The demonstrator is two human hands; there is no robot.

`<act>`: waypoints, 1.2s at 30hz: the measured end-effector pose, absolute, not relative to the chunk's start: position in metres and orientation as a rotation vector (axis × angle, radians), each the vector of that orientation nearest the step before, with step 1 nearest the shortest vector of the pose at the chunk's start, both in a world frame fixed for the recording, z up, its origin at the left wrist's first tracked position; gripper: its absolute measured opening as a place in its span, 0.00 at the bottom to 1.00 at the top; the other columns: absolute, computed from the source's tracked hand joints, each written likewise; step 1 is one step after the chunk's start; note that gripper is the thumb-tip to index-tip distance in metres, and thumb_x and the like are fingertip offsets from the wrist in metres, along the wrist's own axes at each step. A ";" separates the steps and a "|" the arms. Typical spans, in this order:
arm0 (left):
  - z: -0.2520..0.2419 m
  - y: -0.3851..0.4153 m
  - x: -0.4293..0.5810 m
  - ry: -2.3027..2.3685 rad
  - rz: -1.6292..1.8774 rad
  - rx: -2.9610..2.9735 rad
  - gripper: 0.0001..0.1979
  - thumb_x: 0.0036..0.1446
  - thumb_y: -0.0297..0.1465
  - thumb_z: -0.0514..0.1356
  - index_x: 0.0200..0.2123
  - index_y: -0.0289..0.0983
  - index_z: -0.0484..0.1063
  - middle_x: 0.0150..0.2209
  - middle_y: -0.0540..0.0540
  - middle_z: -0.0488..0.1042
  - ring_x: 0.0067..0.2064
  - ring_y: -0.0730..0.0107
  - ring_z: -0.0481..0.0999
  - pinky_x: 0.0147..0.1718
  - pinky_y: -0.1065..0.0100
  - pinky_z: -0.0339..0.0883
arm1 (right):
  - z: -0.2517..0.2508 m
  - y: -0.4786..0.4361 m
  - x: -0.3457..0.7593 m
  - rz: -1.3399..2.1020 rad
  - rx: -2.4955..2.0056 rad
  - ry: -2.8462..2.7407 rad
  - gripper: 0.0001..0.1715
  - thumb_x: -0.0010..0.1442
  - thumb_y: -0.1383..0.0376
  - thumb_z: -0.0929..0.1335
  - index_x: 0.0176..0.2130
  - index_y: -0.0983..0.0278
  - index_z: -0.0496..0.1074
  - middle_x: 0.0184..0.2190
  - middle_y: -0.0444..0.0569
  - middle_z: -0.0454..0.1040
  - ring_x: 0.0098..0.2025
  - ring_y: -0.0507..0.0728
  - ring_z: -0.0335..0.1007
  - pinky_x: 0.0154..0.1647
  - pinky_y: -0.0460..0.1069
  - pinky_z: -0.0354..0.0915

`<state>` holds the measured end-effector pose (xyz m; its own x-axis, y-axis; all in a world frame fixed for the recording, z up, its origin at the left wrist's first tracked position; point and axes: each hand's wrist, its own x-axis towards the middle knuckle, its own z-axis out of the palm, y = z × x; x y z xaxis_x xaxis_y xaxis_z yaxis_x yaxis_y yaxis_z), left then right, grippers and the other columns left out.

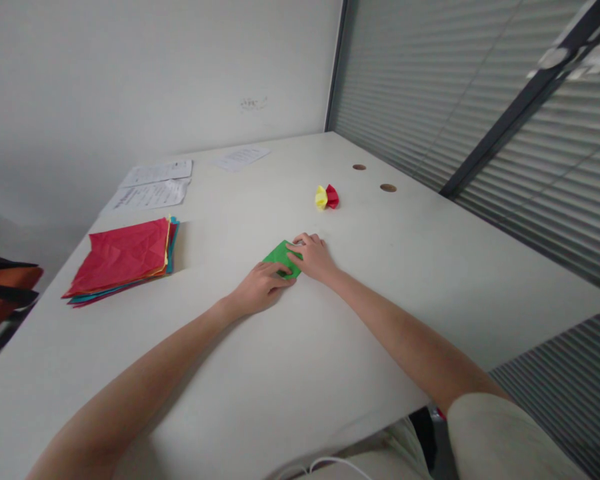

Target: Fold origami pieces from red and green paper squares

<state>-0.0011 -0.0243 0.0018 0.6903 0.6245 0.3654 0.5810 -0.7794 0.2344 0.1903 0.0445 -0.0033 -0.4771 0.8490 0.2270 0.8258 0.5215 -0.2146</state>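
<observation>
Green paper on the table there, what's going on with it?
A person has the left hand and the right hand on a small green paper lying flat on the white table. Whether they press or pinch it is unclear. A stack of coloured sheets, red on top, lies to the left; yellow and red folded pieces sit farther back.

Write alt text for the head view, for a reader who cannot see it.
The left hand and right hand press a folded green paper onto a white table. A stack of coloured sheets lies to their left; a yellow-and-red folded piece sits beyond.
</observation>
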 end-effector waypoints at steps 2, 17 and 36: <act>0.001 -0.024 -0.001 1.005 0.666 2.795 0.15 0.61 0.25 0.54 0.45 0.42 0.78 0.46 0.42 0.75 0.47 0.63 0.75 0.48 0.58 0.67 | -0.003 0.045 0.190 0.106 -1.398 -2.459 0.20 0.66 0.56 0.62 0.54 0.55 0.73 0.53 0.51 0.68 0.51 0.63 0.60 0.47 0.56 0.57; 0.001 -0.026 0.000 1.019 0.595 2.815 0.17 0.60 0.23 0.54 0.49 0.41 0.75 0.48 0.43 0.75 0.51 0.61 0.73 0.51 0.57 0.65 | 0.005 0.054 0.196 0.310 -1.361 -2.572 0.27 0.61 0.48 0.66 0.56 0.54 0.71 0.56 0.52 0.66 0.55 0.66 0.60 0.54 0.60 0.58; 0.001 -0.019 0.005 0.954 0.701 2.765 0.12 0.56 0.21 0.55 0.39 0.37 0.77 0.41 0.43 0.76 0.45 0.64 0.75 0.51 0.59 0.66 | 0.008 0.059 0.212 0.472 -1.304 -2.656 0.55 0.45 0.42 0.72 0.66 0.51 0.54 0.61 0.55 0.59 0.62 0.72 0.52 0.60 0.65 0.50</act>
